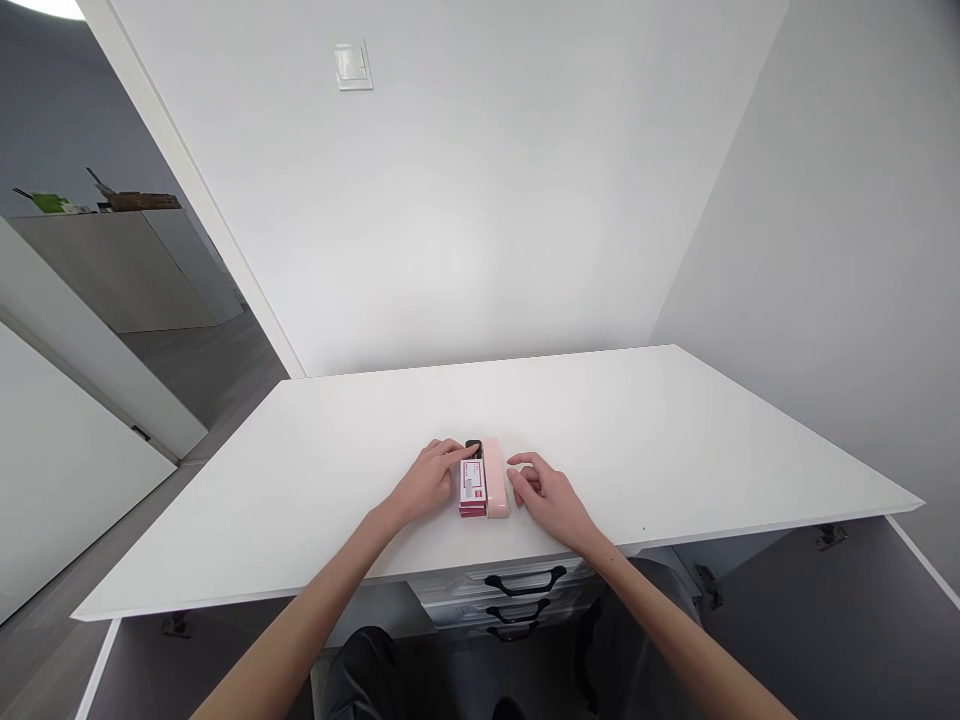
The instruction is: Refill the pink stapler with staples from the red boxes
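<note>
A pink stapler (494, 478) lies on the white table (675, 440) near its front edge. Against the stapler's left side sits a small red and white box (472, 489). A small black object (473, 447) lies just behind the box. My left hand (431, 481) rests on the table left of the box, its fingers stretched out and touching the box and the black object. My right hand (546, 494) lies to the right of the stapler with fingers loosely curled, fingertips at or near the stapler's side, holding nothing.
Under the table's front edge stands a grey drawer unit with black handles (525, 582). White walls close off the back and the right, with a light switch (352, 66) high up. On the left an open doorway leads to a room with a cabinet (112, 265).
</note>
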A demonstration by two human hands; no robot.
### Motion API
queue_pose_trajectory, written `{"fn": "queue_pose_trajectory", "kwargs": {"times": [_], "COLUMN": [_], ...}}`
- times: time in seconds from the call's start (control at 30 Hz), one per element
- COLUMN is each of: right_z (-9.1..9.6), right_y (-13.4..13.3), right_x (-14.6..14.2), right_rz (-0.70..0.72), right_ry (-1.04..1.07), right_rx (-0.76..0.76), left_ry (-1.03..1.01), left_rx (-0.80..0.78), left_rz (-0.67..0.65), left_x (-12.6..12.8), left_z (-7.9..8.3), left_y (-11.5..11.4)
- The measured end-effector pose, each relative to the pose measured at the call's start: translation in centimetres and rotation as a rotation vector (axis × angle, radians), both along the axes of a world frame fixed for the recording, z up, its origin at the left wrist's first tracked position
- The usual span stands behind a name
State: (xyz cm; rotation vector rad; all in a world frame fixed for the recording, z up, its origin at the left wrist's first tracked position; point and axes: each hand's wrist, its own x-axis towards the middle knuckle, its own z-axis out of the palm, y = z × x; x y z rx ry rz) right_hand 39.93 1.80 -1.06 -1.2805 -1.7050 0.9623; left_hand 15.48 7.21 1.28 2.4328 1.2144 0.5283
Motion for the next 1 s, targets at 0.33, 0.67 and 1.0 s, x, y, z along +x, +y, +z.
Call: {"fn": "queue_pose_trajectory", "kwargs": {"times": [0.33, 0.67, 1.0], "right_z": [-0.2, 0.2, 0.7], "right_y": [0.1, 0.0, -0.2], "right_x": [0.0, -0.1, -0.4], "right_rz": [-0.001, -0.034, -0.010], "right_ry": [-0.017, -0.116, -0.232], "right_rx": [0.031, 0.049, 0.025], "left_ry": [-0.412, -0.762, -0.729], "left_rx": [-0.108, -0.405, -0.392], "left_rz": [0.326, 0.394, 0.466], "left_x": [1.4, 5.1, 6.6], "left_z": [-0.3, -0.7, -0.7], "left_y": [-2.0, -3.4, -3.7]}}
